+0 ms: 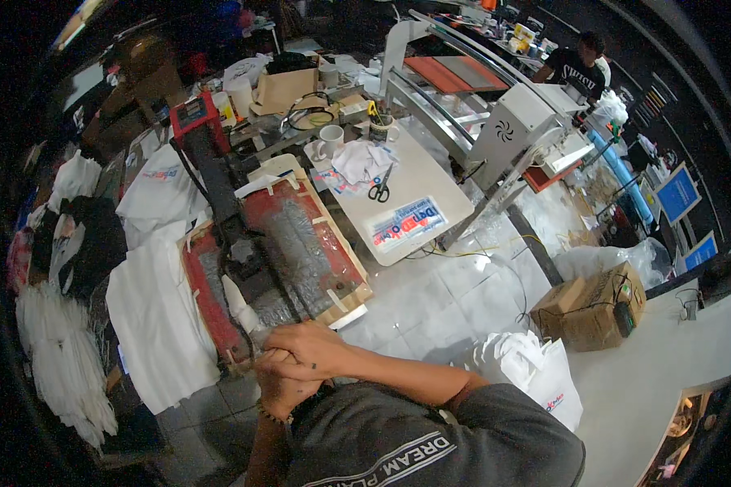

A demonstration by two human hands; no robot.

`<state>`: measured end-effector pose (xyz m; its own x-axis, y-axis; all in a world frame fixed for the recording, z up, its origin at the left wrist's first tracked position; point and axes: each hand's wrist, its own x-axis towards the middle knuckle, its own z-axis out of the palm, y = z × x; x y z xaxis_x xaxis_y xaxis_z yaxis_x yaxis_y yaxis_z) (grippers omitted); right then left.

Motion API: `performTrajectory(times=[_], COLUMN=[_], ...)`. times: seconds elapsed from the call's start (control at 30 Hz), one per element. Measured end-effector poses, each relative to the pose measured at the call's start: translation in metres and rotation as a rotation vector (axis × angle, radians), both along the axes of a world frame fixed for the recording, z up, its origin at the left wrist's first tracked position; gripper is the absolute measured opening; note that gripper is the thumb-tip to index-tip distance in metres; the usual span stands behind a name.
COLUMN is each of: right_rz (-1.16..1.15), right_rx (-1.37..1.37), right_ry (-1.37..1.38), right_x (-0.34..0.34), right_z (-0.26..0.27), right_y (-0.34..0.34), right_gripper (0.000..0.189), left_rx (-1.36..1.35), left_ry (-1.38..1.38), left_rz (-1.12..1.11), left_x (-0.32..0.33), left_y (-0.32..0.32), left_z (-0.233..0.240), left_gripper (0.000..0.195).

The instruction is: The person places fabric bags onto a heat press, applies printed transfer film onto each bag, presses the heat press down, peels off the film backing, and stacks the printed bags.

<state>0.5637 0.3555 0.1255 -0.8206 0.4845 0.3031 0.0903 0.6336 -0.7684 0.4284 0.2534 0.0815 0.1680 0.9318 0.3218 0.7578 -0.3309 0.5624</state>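
Observation:
My right hand (307,352) lies across my left hand (280,385), which has a beaded bracelet at its wrist. Both are closed together at the near end of the lever (240,304) of a heat press; they hide that end. The press has a red control box (193,114) and a dark upper arm. Below it, red pads with worn grey film (304,234) sit in a tape-edged frame. White fabric pieces (158,316) hang along the left side of the press, with a printed white bag (164,182) beyond them.
A beige table (365,222) to the right bears black scissors (380,189), a white mug (329,141), crumpled cloth (362,161) and a printed sheet (411,222). Beyond stands a larger press (512,131). Cardboard boxes (597,310) and white bags (524,365) are at right. A person (579,70) is at the far right.

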Motion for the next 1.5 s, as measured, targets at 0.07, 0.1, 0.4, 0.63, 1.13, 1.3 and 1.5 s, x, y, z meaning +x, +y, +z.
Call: performTrajectory(times=[0.07,0.1,0.4,0.63,1.13,1.3,1.5], right_rz=[0.014,0.011,-0.005,-0.011,-0.128,0.067,0.032], right_rx=[0.018,0.005,0.023,0.011,-0.139,0.1,0.131], right_ry=[0.03,0.022,0.075,0.071,-0.006,-0.221,-0.207], right_x=[0.001,0.001,0.003,0.005,0.007,-0.004,-0.006], right_z=[0.001,0.001,0.0,-0.003,0.014,0.016,0.016], right_y=[0.001,0.001,0.001,0.0,0.0,-0.006,-0.006], right_gripper=[0.039,0.04,0.046,0.047,0.053,0.051,0.047], left_rx=[-0.001,0.001,0.001,0.021,0.078,0.119,-0.184], left_ry=[0.002,0.004,0.029,0.053,-0.674,0.138,0.081], left_rz=[0.006,0.007,0.049,0.098,0.633,1.262,1.02], left_x=[0.002,0.001,0.007,0.01,-0.06,-0.183,-0.242], left_y=[0.001,0.003,0.006,0.008,0.03,0.017,-0.01], left_z=[0.0,0.001,0.005,0.006,0.035,-0.045,-0.068], left_gripper=[0.034,0.034,0.031,0.029,0.019,0.049,0.059])
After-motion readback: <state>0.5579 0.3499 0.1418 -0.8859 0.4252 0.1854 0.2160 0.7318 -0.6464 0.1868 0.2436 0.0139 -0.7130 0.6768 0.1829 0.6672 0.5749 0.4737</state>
